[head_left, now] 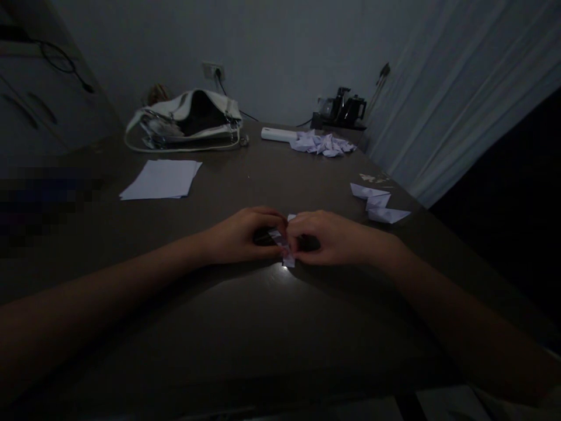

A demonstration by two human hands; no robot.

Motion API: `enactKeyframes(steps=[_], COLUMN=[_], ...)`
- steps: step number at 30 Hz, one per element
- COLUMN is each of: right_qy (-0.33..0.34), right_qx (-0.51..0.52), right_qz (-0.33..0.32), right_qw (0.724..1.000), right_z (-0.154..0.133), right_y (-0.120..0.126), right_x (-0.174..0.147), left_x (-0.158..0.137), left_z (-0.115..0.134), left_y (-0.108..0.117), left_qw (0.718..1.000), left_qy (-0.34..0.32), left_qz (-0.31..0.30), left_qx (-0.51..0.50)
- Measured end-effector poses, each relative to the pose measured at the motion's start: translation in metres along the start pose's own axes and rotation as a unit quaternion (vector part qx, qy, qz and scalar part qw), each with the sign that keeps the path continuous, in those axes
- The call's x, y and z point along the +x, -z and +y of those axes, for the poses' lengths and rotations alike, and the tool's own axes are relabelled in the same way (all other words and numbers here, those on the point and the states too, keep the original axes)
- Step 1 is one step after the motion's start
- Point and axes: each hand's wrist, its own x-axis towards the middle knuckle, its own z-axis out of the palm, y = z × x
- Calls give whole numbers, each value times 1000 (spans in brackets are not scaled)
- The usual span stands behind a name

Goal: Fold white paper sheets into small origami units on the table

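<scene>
Head view: left hand (245,237) and right hand (328,237), fingers pinched on small creased white paper piece (287,248) over smooth dark table (245,327).

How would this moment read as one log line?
left hand: pinching folded paper piece | right hand: pinching same piece | on table

A dark table (245,327) holds a stack of white paper sheets (161,179) and a white handbag (188,120). Farther back lie a white box (279,134) and a heap of folded papers (323,144). Three folded paper pieces (379,203) sit near its right edge.
</scene>
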Motion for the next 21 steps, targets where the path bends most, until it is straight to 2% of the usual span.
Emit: enactKeyframes(steps=[12, 15, 18, 21], right_qy=[23, 3, -46, -52], right_qx=[70, 84, -3, -60], right_qz=[-44, -1, 81, 80], right_qw=[996, 996, 996, 994], right_z=[-12, -7, 4, 10], right_y=[-1, 1, 2, 1], right_x=[0, 0, -1, -3], left_x=[1, 0, -1, -1], left_z=[-2, -2, -1, 0], left_y=[-1, -1, -1, -1], left_qw=[1000, 1000, 1000, 1000], left_qy=[5, 7, 11, 11], left_qz=[-12, -13, -11, -13], left_qx=[-11, -6, 2, 3])
